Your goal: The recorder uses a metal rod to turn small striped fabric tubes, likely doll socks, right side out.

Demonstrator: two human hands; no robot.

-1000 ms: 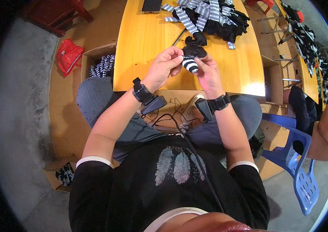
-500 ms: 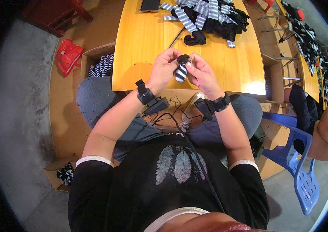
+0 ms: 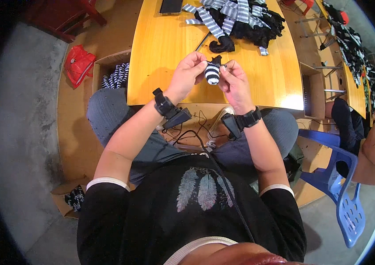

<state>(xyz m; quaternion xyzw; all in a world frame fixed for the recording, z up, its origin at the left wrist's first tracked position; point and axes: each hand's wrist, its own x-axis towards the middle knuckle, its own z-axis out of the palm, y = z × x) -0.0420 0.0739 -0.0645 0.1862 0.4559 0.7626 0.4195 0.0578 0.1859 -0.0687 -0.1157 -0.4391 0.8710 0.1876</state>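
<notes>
Our worktop (image 3: 152, 66) is the biggest thing, its near edge crossing above our knees. Beside its left edge, by the near corner, stands a carton (image 3: 110, 57) of striped rolls (image 3: 116, 77), probably put there for easy reach. A heap of striped and black cloth (image 3: 242, 14) lies at the far edge, right of middle, likely to leave the near part for handwork. Our left hand (image 3: 186, 77) and right hand (image 3: 237, 84) are over that near part, each thumb pinched against fingers. Bare wood reaches from them to the left and right edges, so there is room sideways; ahead, the heap limits it. A phone (image 3: 170, 6) lies at the far edge, left of the heap. Smallest, a striped knit piece (image 3: 212, 76) sits between both pinches, rounded end toward the near edge, apparently held at opposite sides to spread its rim.
</notes>
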